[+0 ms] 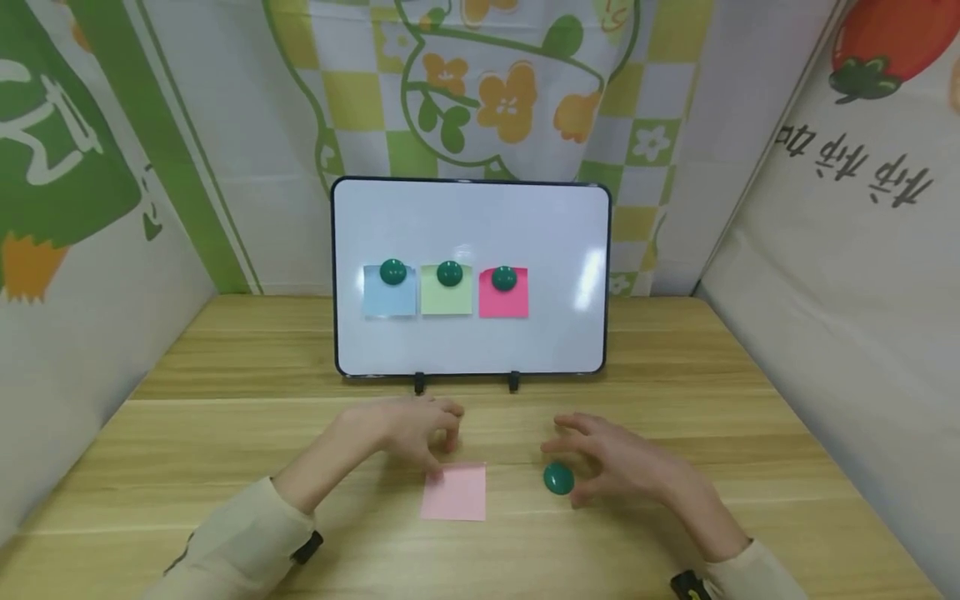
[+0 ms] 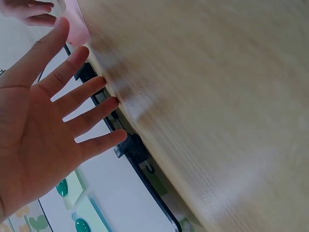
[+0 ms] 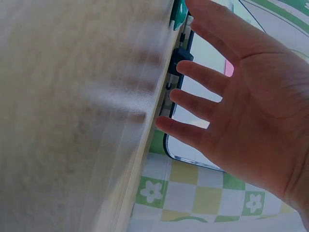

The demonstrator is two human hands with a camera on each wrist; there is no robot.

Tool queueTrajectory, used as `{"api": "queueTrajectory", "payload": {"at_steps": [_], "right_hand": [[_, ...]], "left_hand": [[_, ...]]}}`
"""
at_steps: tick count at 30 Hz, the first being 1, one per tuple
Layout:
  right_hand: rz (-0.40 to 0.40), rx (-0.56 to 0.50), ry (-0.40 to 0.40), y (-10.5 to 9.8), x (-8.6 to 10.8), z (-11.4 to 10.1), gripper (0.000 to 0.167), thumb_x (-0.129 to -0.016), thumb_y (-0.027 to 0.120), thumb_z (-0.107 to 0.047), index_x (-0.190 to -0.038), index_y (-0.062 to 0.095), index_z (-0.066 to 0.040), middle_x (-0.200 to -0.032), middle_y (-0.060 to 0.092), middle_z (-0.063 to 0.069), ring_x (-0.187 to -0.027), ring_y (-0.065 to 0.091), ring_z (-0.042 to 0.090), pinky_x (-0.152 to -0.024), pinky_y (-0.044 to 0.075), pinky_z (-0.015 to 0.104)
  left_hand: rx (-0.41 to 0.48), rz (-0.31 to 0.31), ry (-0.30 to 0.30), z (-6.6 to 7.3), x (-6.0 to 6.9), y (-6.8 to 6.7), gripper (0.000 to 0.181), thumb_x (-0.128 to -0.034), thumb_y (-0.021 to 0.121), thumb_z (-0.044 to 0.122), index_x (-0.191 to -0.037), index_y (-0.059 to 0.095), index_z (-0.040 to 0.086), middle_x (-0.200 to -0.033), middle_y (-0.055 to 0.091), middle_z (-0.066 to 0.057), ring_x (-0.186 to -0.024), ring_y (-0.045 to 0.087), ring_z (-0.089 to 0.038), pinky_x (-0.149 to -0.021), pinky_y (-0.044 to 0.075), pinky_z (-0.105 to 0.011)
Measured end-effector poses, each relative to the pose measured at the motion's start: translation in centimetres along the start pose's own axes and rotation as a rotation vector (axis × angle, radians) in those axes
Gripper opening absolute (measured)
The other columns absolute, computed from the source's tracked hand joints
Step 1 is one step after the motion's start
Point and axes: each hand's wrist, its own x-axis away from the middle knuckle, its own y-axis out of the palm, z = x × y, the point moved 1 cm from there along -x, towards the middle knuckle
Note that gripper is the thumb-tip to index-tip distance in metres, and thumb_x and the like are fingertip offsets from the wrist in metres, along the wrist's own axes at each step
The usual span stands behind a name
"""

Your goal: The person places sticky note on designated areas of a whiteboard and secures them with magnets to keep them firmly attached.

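Note:
A light pink sticky note [image 1: 459, 496] lies on the wooden table in front of the whiteboard. Over its upper left corner reaches my left hand [image 1: 420, 429], thumb at the note's edge; whether it presses the paper I cannot tell. The left wrist view shows that hand's fingers [image 2: 79, 94] spread and fairly straight, gripping nothing. To the right of the note is a round green magnet [image 1: 558, 478]. My right hand [image 1: 626, 460] hovers around it, thumb and forefinger on either side. In the right wrist view the magnet [image 3: 179, 14] appears by the fingertips, without a clear grip.
The black-framed whiteboard [image 1: 465, 221] stands upright on small black feet [image 1: 419, 382] behind both hands. Blue [image 1: 389, 302], green [image 1: 446, 302] and bright pink [image 1: 504, 305] sticky notes hang on it in a row, each under a green magnet. Patterned cloth [image 1: 502, 100] surrounds the table.

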Motion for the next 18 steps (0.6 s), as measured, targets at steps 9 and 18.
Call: {"api": "queueTrajectory", "payload": {"at_steps": [9, 18], "right_hand": [[-0.014, 0.008, -0.026, 0.14, -0.51, 0.08, 0.053, -0.083, 0.08, -0.024, -0.133, 0.063, -0.027, -0.155, 0.039, 0.017, -0.143, 0.035, 0.042, -0.11, 0.036, 0.062], [-0.031, 0.034, 0.0, 0.08, -1.01, -0.27, 0.042, -0.083, 0.079, -0.023, -0.124, 0.069, -0.027, -0.153, 0.044, 0.015, -0.143, 0.034, 0.043, -0.113, 0.032, 0.063]], "left_hand": [[-0.048, 0.022, 0.03, -0.28, -0.01, 0.22, 0.02, -0.0826, 0.077, 0.024, -0.071, 0.06, 0.027, -0.158, 0.039, -0.006, -0.147, 0.03, -0.041, -0.117, 0.028, -0.06], [-0.019, 0.022, -0.008, -0.17, 0.02, 0.1, 0.016, -0.083, 0.074, 0.019, -0.073, 0.064, 0.025, -0.157, 0.04, 0.0, -0.141, 0.039, -0.028, -0.107, 0.041, -0.046]]}}
